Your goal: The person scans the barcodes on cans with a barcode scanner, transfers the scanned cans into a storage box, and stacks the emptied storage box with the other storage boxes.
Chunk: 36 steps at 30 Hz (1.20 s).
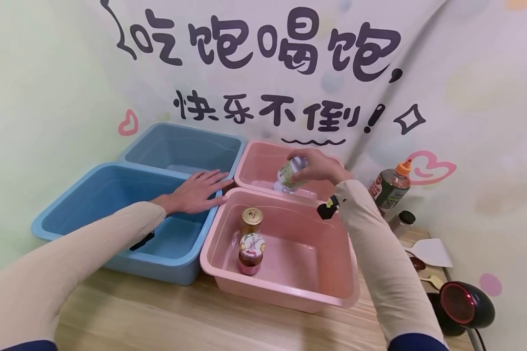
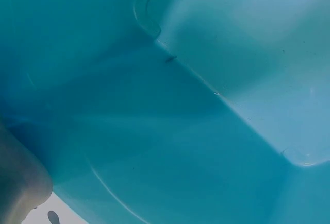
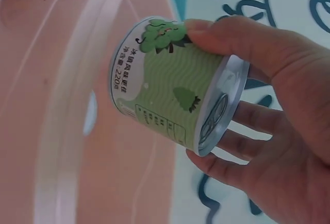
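Note:
My right hand (image 1: 319, 166) grips a small can with a pale green label (image 3: 170, 82) over the back pink bin (image 1: 256, 170). The can is tilted. In the right wrist view its pull-tab lid (image 3: 219, 113) faces my palm, with thumb above and fingertips below. My left hand (image 1: 196, 193) lies with fingers spread across the rims between the front blue bin (image 1: 114, 248) and the back blue bin (image 1: 184, 131). Inside the front pink bin (image 1: 285, 292) stand a gold-lidded can (image 1: 252, 220) and a jar with a patterned lid (image 1: 251, 253).
Right of the bins are a sauce bottle with an orange cap (image 1: 391, 185), a black-capped jar (image 1: 402, 223), a white spatula (image 1: 430, 252) and a black rounded appliance (image 1: 474, 304). A wall with large lettering rises behind. The wooden table (image 1: 180, 312) shows in front.

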Tool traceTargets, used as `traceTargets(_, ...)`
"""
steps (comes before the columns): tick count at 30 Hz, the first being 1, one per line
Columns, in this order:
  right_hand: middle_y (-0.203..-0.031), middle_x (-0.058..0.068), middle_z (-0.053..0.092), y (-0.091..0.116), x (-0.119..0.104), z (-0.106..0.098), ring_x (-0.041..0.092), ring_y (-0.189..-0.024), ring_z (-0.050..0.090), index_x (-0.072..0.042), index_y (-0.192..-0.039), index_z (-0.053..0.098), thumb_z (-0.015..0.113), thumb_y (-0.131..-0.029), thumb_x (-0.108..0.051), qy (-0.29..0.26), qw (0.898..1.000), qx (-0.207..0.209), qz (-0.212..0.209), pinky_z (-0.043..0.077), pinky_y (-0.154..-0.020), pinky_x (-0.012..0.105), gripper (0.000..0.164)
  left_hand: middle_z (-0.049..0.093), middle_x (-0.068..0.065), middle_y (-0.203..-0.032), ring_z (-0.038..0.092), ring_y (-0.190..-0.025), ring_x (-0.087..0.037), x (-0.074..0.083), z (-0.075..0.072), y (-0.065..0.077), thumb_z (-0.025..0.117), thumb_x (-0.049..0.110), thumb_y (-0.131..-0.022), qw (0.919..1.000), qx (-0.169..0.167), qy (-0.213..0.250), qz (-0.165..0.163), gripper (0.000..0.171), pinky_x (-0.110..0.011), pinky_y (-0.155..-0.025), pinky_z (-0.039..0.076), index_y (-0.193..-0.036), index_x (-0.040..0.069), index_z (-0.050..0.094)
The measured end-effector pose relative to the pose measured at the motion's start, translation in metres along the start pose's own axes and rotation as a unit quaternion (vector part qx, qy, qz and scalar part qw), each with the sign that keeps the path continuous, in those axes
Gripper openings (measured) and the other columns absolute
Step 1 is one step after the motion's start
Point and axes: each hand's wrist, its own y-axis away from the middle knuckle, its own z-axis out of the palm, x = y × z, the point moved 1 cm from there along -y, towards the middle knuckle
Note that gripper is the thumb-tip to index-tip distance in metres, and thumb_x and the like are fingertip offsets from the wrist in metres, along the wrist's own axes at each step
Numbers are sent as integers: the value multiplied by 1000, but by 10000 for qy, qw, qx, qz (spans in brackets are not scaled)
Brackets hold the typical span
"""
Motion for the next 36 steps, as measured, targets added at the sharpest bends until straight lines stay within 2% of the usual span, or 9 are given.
traceTargets(6,-114,12,64,-19,-2,19,27,-98,60,-10,-128,63,82,-76,-11,-226,9997,-52,-34,54,-82,34,55,30,-12,-164,21,-153,-38,0,-1,-2,48,49,-101,10000,-38,20,6,66,-60,-121,19,-157,17,34)
traceTargets(10,-115,10,63,-28,-4,29,27,-100,60,-9,-128,62,81,-77,-10,-578,9983,-110,29,55,-83,35,54,30,-12,-164,21,-154,-37,-1,-2,-2,48,49,-101,10000,-27,35,11,66,-60,-122,18,-157,17,34)
traceTargets(15,-111,8,65,-41,-9,43,26,-95,63,-10,-120,65,83,-76,-8,-844,9963,-150,-47,57,-79,36,47,32,-13,-163,22,-153,-37,-1,-3,-1,49,47,-101,10000,12,26,31,65,-60,-121,19,-156,16,35)
traceTargets(20,-112,8,65,-52,-13,58,24,-93,63,-9,-123,65,83,-77,-9,-584,9979,-259,-79,56,-78,33,49,31,-12,-164,21,-154,-37,-2,-2,0,48,47,-101,10000,5,48,24,65,-60,-121,19,-157,17,34)
traceTargets(27,-110,9,68,-65,-14,74,25,-95,61,-2,-119,68,76,-79,-3,-385,9982,-316,-324,53,-79,33,41,31,-12,-164,23,-153,-37,-5,0,1,48,48,-101,10000,21,-28,17,64,-60,-121,20,-157,17,35)
traceTargets(32,-111,9,67,-71,-4,82,25,-99,60,-1,-121,67,77,-81,-5,-448,9978,-460,-157,54,-84,35,41,30,-11,-164,21,-154,-36,-5,1,1,47,49,-101,10000,-3,-40,-8,65,-60,-121,19,-157,18,34)
traceTargets(36,-108,8,68,-75,5,89,26,-98,60,-4,-116,69,74,-81,-4,-525,9972,-523,-42,54,-82,34,36,31,-12,-164,23,-153,-37,-2,1,1,48,49,-101,10000,13,-15,21,65,-60,-121,20,-156,17,35)
